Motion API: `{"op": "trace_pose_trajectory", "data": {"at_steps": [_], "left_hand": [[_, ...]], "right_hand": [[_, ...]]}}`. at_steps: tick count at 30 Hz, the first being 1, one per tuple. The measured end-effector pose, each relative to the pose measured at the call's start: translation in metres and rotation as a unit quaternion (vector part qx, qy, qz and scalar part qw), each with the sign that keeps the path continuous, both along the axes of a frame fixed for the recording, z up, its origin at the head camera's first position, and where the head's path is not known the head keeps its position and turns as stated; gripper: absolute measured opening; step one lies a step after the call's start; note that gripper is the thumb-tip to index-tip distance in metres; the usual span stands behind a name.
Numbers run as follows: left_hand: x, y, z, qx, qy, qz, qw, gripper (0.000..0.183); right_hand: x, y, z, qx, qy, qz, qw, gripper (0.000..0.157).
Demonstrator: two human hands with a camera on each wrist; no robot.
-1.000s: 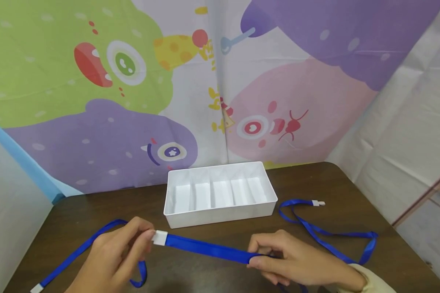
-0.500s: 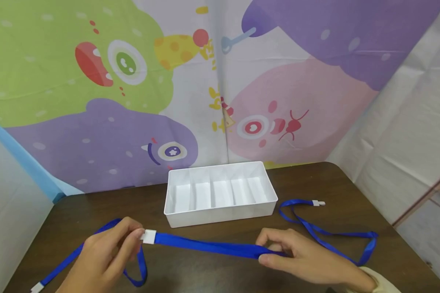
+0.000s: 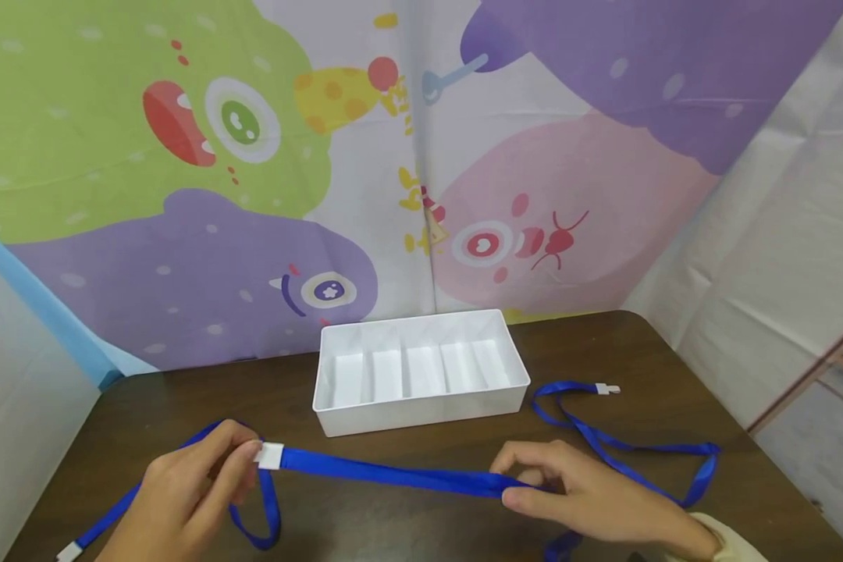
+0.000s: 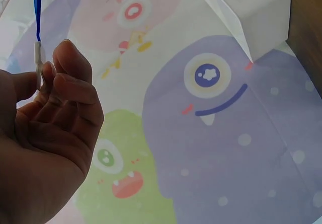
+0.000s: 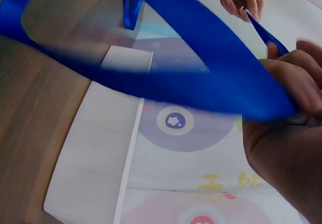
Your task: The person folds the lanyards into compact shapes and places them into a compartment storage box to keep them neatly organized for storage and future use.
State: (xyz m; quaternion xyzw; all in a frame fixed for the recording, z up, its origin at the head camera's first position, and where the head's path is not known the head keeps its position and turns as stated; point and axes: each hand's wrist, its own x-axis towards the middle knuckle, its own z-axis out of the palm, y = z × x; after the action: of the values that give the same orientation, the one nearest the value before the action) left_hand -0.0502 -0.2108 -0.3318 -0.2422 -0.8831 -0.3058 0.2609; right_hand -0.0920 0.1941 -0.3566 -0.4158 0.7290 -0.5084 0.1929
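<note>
A blue lanyard (image 3: pixel 393 474) is stretched between both hands above the table. My left hand (image 3: pixel 190 488) pinches the white clip (image 3: pixel 270 456) at its end between thumb and finger. In the left wrist view the clip (image 4: pixel 37 58) stands on edge at the fingertips, with the strap leading off from it. My right hand (image 3: pixel 576 492) pinches the strap farther along. From that hand the rest of the lanyard (image 5: pixel 211 90) hangs in a loose, blurred loop in the right wrist view. In the head view a short end of it shows below the palm.
A white tray (image 3: pixel 421 414) with several compartments stands at the table's back. A second blue lanyard (image 3: pixel 625 449) lies on the right of the brown table (image 3: pixel 646 351). Another blue lanyard (image 3: pixel 115 507) lies at left, partly behind my left hand. A cartoon-printed cloth (image 3: pixel 253 156) hangs behind.
My left hand has moved left with the clip. My right hand has shifted slightly right along the lanyard, so a longer stretch of strap lies between the hands.
</note>
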Motion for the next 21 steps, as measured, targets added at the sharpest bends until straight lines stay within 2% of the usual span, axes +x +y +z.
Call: {"op": "trace_pose_trajectory", "data": {"at_steps": [2, 6, 13, 16, 21], "left_hand": [[0.0, -0.001, 0.0, -0.001, 0.002, -0.002, 1.0, 0.027], [-0.001, -0.004, -0.001, -0.005, 0.002, -0.001, 1.0, 0.027], [-0.001, -0.006, -0.001, -0.007, 0.014, 0.0, 0.9999, 0.027], [0.0, -0.006, 0.0, -0.013, 0.015, 0.007, 0.9998, 0.027], [0.0, -0.006, -0.001, -0.014, 0.014, 0.007, 0.9998, 0.027]], "right_hand": [[0.0, 0.001, 0.0, 0.001, -0.006, 0.003, 1.0, 0.019], [-0.001, 0.002, -0.002, -0.003, 0.037, 0.005, 0.999, 0.018], [-0.004, 0.003, -0.006, 0.003, 0.065, 0.006, 0.998, 0.014], [-0.005, 0.004, -0.006, 0.015, 0.08, 0.0, 0.997, 0.019], [-0.01, 0.009, -0.008, -0.017, 0.035, 0.028, 0.999, 0.025]]}}
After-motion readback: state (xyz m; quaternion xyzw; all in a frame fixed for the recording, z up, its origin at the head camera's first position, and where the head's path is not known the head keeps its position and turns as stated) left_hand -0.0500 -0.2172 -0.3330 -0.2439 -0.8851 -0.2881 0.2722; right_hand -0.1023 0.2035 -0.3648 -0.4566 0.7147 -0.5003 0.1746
